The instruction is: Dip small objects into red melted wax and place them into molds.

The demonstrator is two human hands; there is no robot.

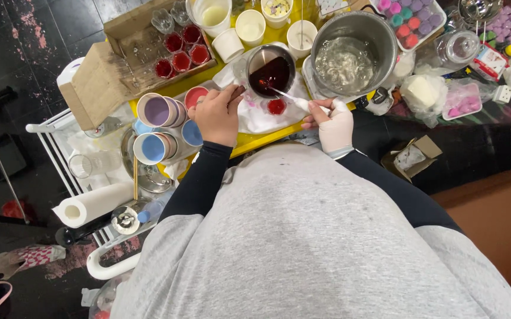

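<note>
My left hand (217, 115) grips the handle of a small steel pot (270, 72) filled with dark red liquid, which rests on a white cloth (261, 118) over the yellow table (249, 142). My right hand (333, 123), in a white glove, holds a thin white dropper (294, 99) whose tip reaches into the pot's red liquid. A small glass of red liquid (276, 106) stands on the cloth between both hands.
A large steel pot of clear liquid (350, 53) sits to the right. A cardboard box (131, 53) with red-filled glasses stands at the left. Purple and blue cups (158, 127), white paper cups (249, 26), a tray of coloured pieces (409, 20) and a paper roll (90, 205) surround the table.
</note>
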